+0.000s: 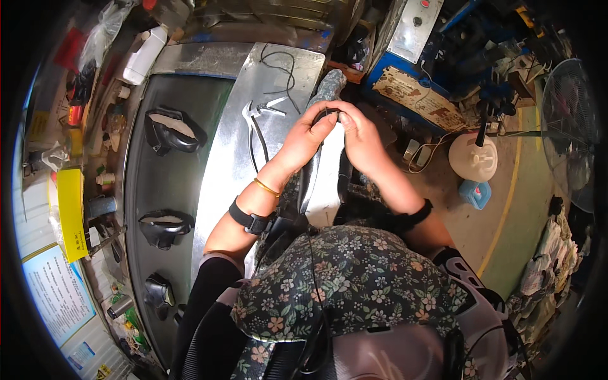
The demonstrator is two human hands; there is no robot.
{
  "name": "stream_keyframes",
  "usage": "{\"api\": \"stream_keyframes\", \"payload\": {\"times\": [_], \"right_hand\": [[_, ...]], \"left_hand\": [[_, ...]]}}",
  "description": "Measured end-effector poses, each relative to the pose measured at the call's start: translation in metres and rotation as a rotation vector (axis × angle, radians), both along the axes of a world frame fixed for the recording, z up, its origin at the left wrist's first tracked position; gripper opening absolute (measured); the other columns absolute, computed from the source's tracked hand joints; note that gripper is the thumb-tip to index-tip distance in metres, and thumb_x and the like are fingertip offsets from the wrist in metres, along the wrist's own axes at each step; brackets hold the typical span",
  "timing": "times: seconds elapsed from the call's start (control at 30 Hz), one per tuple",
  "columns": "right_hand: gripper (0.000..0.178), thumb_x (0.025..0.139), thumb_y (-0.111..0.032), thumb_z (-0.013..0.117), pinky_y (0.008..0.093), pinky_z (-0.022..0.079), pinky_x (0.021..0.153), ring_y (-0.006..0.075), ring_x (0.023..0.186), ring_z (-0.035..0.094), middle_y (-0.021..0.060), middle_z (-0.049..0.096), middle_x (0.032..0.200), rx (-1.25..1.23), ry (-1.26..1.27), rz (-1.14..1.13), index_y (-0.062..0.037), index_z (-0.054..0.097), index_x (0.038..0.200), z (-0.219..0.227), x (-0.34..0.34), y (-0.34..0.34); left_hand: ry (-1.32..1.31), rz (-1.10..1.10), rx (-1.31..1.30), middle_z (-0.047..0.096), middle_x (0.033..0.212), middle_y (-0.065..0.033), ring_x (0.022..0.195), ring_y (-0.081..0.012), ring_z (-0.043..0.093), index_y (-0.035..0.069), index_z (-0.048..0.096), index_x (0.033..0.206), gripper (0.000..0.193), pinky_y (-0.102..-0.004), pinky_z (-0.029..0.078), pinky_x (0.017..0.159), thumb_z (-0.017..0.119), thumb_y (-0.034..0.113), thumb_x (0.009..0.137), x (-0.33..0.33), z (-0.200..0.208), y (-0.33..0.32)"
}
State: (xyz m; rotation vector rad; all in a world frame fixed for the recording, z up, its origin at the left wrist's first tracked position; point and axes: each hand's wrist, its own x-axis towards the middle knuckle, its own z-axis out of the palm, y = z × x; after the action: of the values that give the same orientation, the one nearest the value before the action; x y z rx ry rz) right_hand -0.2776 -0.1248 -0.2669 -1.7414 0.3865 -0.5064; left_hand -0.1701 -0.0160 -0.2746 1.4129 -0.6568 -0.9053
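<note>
Item: dark strap-like piece (331,114), apparently a shoe part, just right of the metal sheet (228,158); I see left hand (308,135) and right hand (359,136) pinched closed on it, best kept taut, fingertips close together.

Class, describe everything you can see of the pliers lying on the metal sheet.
The pliers are bare silvery metal with two thin handles spread apart, so they lie open. They rest flat on the shiny metal sheet, just beyond a curved black wire and to the left of the person's left hand. No hand touches them.
</note>
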Motion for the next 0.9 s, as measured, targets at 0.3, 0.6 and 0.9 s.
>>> {"api": "stream_keyframes", "payload": {"times": [0.3, 0.6, 0.9], "right_hand": [[0.046, 0.098, -0.033, 0.047, 0.0378, 0.035, 0.108, 0.0217, 0.127, 0.045, 0.0090, 0.049, 0.136, 0.626, -0.007, 0.211, -0.0064, 0.046, 0.136, 0.020, -0.083, -0.069], [0.052, 0.082, -0.030, 0.061, 0.0405, 0.052, 0.091, 0.0289, 0.099, 0.065, 0.0193, 0.064, 0.112, 1.242, 0.078, -0.204, 0.0064, 0.055, 0.119, -0.055, -0.200, -0.034], [0.046, 0.087, -0.027, 0.064, 0.0363, 0.046, 0.094, 0.0223, 0.108, 0.059, 0.0102, 0.060, 0.121, 0.871, -0.199, 0.005, -0.0004, 0.055, 0.124, -0.024, 0.120, -0.122]], "left_hand": [[-0.896, -0.286, -0.062, 0.035, 0.141, -0.0261, 0.126, -0.0475, 0.037, 0.018, 0.055, 0.121, 0.066, -0.0536, 0.033, 0.105, 0.080, 0.038, 0.063, -0.074, 0.075, -0.022], [-0.240, 0.468, 0.338, 0.059, 0.124, -0.0119, 0.120, -0.0261, 0.052, 0.005, 0.059, 0.122, 0.041, -0.0345, 0.040, 0.100, 0.070, 0.017, 0.084, 0.030, 0.016, 0.081], [-0.225, 1.228, 0.773, 0.044, 0.136, -0.0295, 0.124, -0.0402, 0.047, -0.007, 0.024, 0.143, 0.100, -0.0400, 0.040, 0.103, 0.076, 0.042, 0.072, 0.176, -0.067, 0.196]]}}
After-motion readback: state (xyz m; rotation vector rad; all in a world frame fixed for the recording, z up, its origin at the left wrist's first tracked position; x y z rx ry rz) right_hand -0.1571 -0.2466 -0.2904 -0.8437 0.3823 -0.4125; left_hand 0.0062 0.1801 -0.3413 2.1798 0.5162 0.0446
